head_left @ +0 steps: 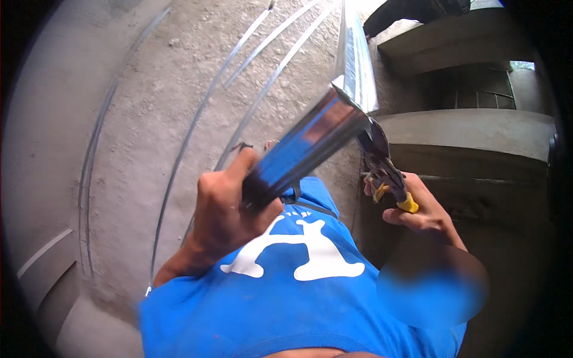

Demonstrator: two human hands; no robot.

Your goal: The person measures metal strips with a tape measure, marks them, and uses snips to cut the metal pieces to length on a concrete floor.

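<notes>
My left hand (224, 200) is closed around the near end of a shiny metal channel (307, 146), which slants up and to the right in front of my chest. Its upper end meets a longer bright metal length (360, 59) running away from me; whether the two are one bent piece I cannot tell. In my right hand (427, 209) is a pair of tin snips (383, 156) with yellow grips. The snips' jaws are at the channel's upper right corner, and how far they stand apart is hidden there.
Several long thin metal strips (200, 110) lie on the rough dusty floor (161, 77) ahead and to the left. Concrete ledges (465, 131) rise on the right, with a metal railing (495, 95) beyond. A person's dark-clothed part (412, 13) shows at the top right.
</notes>
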